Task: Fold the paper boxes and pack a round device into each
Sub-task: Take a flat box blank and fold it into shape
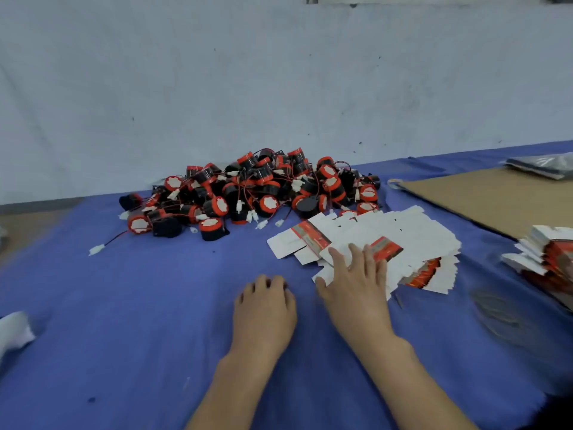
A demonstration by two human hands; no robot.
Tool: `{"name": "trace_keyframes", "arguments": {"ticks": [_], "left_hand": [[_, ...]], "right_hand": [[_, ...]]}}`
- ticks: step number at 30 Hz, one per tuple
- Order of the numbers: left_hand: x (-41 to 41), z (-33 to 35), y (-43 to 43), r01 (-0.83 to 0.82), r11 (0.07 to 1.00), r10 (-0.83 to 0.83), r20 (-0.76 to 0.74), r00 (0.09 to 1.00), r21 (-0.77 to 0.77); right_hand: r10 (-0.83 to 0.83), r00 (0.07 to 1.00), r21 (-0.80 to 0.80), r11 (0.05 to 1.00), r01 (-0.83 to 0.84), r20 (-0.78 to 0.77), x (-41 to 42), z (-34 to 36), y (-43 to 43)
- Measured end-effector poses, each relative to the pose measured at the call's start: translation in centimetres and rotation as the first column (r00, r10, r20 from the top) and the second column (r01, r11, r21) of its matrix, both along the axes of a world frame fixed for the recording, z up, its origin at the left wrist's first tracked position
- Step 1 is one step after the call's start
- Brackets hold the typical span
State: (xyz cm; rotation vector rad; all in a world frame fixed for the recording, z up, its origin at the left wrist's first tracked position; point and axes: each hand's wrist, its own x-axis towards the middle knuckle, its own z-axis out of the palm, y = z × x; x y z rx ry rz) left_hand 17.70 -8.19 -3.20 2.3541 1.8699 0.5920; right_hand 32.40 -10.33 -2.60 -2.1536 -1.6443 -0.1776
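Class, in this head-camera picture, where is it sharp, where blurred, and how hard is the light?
Head view: the pile of round devices is fairly sharp; the stack of flat boxes at the right edge is smeared; light is soft and even.

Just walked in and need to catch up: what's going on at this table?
The right hand lies flat on a fanned stack of unfolded boxes. The left hand rests on the blue cloth, holding nothing. The pile of round devices behind sits untouched, and no folded box is in view.
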Motion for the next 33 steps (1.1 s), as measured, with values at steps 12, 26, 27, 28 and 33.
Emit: {"name": "trace_keyframes", "arguments": {"ticks": [12,26,27,28,33], "left_hand": [[0.0,-0.3,0.9,-0.004,1.0,0.006,-0.073,0.997,0.029],[-0.1,0.0,0.3,0.048,0.998,-0.052,-0.082,0.995,-0.05],[-0.1,0.0,0.3,0.051,0.997,-0.055,-0.08,0.995,-0.052],[-0.2,0.0,0.2,0.053,0.997,-0.057,-0.078,0.995,-0.053],[-0.2,0.1,0.2,0.058,0.997,-0.062,-0.067,0.996,-0.06]], "right_hand": [[-0.18,0.983,-0.138,0.975,0.176,-0.018,1.5,-0.2,2.0],[-0.24,0.971,-0.056,0.969,0.239,-0.013,1.4,0.8,0.8],[-0.247,0.969,-0.043,0.968,0.246,-0.019,1.5,0.8,0.7],[-0.258,0.966,-0.033,0.966,0.257,-0.026,1.6,0.8,0.7],[-0.33,0.944,-0.04,0.944,0.329,-0.02,1.9,1.1,0.5]]}}
